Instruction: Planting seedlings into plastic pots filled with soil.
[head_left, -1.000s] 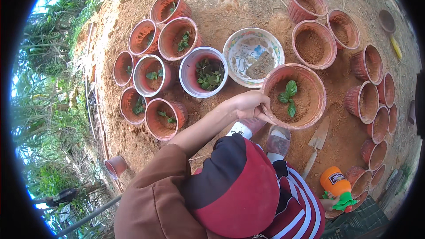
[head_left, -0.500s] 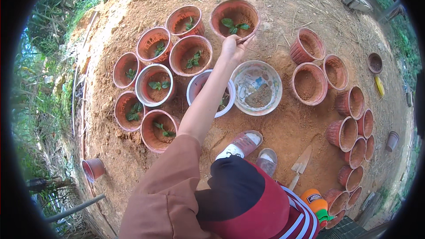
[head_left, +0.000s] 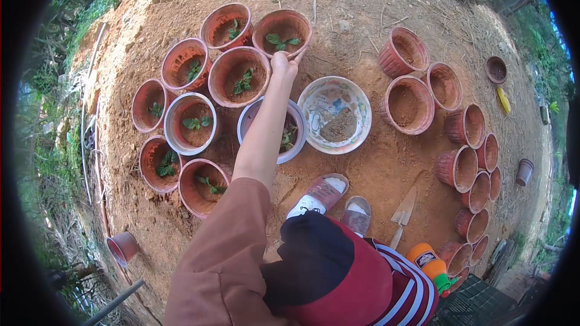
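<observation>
My left hand is closed on the near rim of a reddish-brown plastic flowerpot holding soil and a small green seedling. This pot is at the far end of a cluster of potted seedlings, close beside another brown pot and a far-left one. Whether its base touches the ground cannot be made out. Below my forearm, partly hidden by it, stands a white-rimmed pot with a plant inside. A pale patterned basin with some soil lies just right of it. My right hand is out of view.
Several soil-filled brown pots form a curved row on the right. A trowel lies on the dirt near my shoes. An orange bottle with a green top stands at lower right. One pot lies tipped at lower left.
My left hand has carried the held flowerpot leftward, up to the cluster of potted seedlings. The whole view has also shifted slightly.
</observation>
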{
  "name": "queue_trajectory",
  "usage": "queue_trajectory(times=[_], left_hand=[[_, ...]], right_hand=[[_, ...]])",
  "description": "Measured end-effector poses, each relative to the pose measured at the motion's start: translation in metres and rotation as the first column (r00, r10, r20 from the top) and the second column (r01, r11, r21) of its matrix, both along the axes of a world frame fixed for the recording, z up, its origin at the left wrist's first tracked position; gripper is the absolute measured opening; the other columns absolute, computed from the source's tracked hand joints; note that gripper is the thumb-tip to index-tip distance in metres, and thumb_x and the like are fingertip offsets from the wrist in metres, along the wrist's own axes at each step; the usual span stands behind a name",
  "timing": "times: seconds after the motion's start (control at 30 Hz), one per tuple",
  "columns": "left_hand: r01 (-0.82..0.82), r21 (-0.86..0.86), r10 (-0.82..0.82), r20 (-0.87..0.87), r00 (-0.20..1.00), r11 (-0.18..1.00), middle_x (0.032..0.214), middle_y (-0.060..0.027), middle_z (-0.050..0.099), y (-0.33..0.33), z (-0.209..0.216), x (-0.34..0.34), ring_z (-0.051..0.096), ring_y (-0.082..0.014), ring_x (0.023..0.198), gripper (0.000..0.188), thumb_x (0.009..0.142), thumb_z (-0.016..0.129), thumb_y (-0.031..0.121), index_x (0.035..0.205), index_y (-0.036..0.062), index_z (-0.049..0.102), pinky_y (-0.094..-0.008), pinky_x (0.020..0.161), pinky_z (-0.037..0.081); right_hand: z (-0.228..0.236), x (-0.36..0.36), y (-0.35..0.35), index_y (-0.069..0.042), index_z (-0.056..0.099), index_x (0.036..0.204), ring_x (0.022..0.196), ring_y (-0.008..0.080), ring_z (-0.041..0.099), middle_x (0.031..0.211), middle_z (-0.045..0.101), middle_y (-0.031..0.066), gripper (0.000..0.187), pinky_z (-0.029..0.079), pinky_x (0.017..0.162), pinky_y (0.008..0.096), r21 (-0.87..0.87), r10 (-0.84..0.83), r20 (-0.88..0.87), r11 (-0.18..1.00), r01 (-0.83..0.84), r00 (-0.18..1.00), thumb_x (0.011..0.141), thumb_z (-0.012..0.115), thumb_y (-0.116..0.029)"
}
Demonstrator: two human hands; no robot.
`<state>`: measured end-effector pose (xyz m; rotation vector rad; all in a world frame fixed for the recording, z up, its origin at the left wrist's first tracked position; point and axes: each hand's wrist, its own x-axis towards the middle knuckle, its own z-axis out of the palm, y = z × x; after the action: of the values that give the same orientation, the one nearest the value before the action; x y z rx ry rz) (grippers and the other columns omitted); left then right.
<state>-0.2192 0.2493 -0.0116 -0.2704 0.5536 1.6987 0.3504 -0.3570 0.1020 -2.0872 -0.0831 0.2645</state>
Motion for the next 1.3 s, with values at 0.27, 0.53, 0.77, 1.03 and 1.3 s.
queue_trajectory(times=[0.27, 0.53, 0.77, 1.03, 1.3], left_hand=[[-0.044, -0.134, 0.033, -0.08, 0.996, 0.99, 0.124, -0.0306, 0.036, -0.007, 0.008, -0.004, 0.044, -0.054, 0.115, 0.041, 0.086, 0.031, -0.002, 0.126, -0.0115, 0.023, -0.0672, 0.096, 0.044], [0.57, -0.339, -0.661, -0.31, 0.684, 0.749, 0.147, -0.026, 0.023, -0.042, 0.063, 0.114, 0.038, -0.0414, 0.129, 0.068, 0.094, 0.052, 0.028, 0.148, 0.0066, 0.016, -0.0486, 0.1, 0.044], [0.779, -0.581, -0.784, -0.587, -0.2, 0.237, 0.141, -0.025, 0.031, -0.071, 0.049, 0.245, 0.052, -0.0419, 0.114, 0.066, 0.092, 0.053, 0.013, 0.146, 0.0073, 0.015, -0.0522, 0.092, 0.051], [0.746, -0.414, -0.734, -0.663, 0.146, 0.522, 0.125, -0.0214, 0.041, -0.103, 0.051, 0.273, 0.062, -0.0374, 0.095, 0.062, 0.08, 0.038, -0.015, 0.134, 0.0074, 0.02, -0.0485, 0.072, 0.061], [0.852, -0.463, -0.731, -0.665, -0.153, 0.244, 0.104, -0.0111, 0.046, -0.189, 0.094, 0.239, 0.062, -0.0228, 0.083, 0.053, 0.085, 0.042, -0.009, 0.133, 0.0095, 0.027, -0.0418, 0.068, 0.061]], right_hand=[[0.018, -0.033, -0.107, 0.004, 0.055, 0.091, 0.062, 0.0192, 0.059, 0.075, 0.056, 0.0076, 0.023, 0.054, 0.053, 0.0304, -0.183, -0.172, -0.007, 0.969, 0.168, 0.985, 0.089, 0.058, -0.019], [0.039, -0.062, -0.127, 0.01, 0.054, 0.112, 0.073, 0.0233, 0.067, 0.096, 0.062, 0.0167, 0.036, 0.062, 0.055, 0.0333, -0.19, -0.202, 0.033, 0.96, 0.204, 0.979, 0.086, 0.062, -0.014], [0.042, -0.07, -0.144, 0.01, 0.058, 0.107, 0.063, 0.0197, 0.066, 0.087, 0.065, 0.0146, 0.033, 0.059, 0.052, 0.0298, -0.263, -0.258, 0.04, 0.929, 0.259, 0.965, 0.087, 0.065, -0.015], [0.034, -0.063, -0.176, 0.007, 0.058, 0.115, 0.067, 0.0158, 0.066, 0.095, 0.067, 0.0112, 0.045, 0.051, 0.055, 0.0273, -0.347, -0.098, 0.031, 0.932, 0.102, 0.995, 0.087, 0.068, -0.026], [0.03, -0.064, -0.145, 0.007, 0.058, 0.118, 0.055, 0.017, 0.062, 0.086, 0.064, 0.0125, 0.05, 0.046, 0.047, 0.0254, -0.527, -0.107, -0.142, 0.85, 0.016, 0.984, 0.085, 0.07, -0.029]])
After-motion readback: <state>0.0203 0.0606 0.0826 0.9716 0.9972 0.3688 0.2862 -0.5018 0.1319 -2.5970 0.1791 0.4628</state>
